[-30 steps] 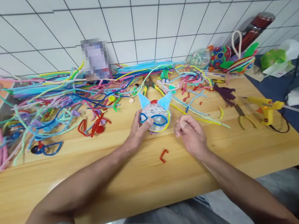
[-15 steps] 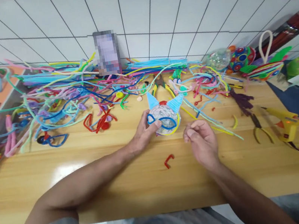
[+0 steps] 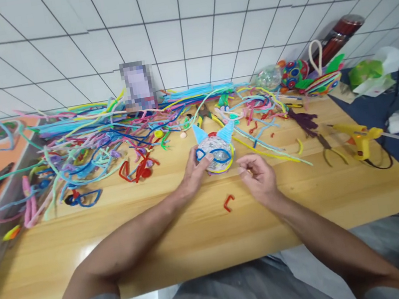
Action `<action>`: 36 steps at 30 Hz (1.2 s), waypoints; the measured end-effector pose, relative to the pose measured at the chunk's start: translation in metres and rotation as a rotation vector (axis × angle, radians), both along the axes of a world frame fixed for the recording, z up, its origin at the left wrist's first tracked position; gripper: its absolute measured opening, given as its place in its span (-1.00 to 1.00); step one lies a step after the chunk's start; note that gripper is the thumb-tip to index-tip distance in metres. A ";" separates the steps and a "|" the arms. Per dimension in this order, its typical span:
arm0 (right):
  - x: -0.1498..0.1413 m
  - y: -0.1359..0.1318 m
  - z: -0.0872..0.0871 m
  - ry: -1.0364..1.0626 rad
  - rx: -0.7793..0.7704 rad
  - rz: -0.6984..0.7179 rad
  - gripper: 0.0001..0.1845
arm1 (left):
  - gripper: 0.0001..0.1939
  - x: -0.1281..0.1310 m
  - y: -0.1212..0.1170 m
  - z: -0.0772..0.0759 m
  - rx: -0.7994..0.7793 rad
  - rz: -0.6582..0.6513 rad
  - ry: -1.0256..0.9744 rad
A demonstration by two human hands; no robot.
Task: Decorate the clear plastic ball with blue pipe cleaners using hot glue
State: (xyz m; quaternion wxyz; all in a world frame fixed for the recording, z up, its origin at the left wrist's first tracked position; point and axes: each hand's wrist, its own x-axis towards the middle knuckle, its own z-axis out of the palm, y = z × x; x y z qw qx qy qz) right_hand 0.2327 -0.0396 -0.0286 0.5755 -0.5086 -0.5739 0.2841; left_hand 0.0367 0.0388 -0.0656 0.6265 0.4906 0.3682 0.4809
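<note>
My left hand [image 3: 194,171] grips a ball-shaped craft figure [image 3: 210,143] from its left side, thumb pressed on the front. The ball looks silvery-white and carries two light-blue pointed ears, a red piece on top, blue pipe-cleaner glasses [image 3: 222,155] and a yellow strip along its lower right edge. Just right of the ball, apart from it, my right hand [image 3: 260,176] has its fingers curled in a loose pinch. Whatever may be between those fingertips is too small to make out. A bent red pipe-cleaner piece [image 3: 228,203] lies on the table below the ball.
Tangled pipe cleaners [image 3: 90,151] spread along the back and left. Behind the ball lie yellow-handled pliers [image 3: 204,113]. To the right are another pair of pliers [image 3: 330,151] and a yellow glue gun [image 3: 361,140]. A phone [image 3: 137,86] leans against the tiled wall.
The camera view has shifted, so the scene sits differently in the frame. My left hand still holds the ball figure. My right hand stays beside it, its thumb and forefinger looking slightly looser.
</note>
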 end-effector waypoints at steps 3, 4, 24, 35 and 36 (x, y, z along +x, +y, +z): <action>0.006 0.004 0.002 -0.086 0.076 -0.037 -0.83 | -0.26 0.001 -0.002 0.004 -0.012 -0.018 -0.014; 0.009 0.006 0.005 -0.142 0.117 -0.045 -0.79 | -0.25 0.001 -0.002 0.006 -0.014 -0.020 -0.016; -0.003 0.031 0.050 -0.761 0.351 0.026 -0.89 | -0.22 0.000 -0.012 0.032 -0.025 -0.071 0.078; 0.005 0.031 0.062 -0.826 0.129 0.062 -0.91 | -0.09 0.002 -0.012 0.028 0.072 -0.037 0.186; 0.006 0.031 0.063 -0.858 0.125 0.066 -0.90 | -0.09 0.002 -0.013 0.028 0.076 -0.038 0.190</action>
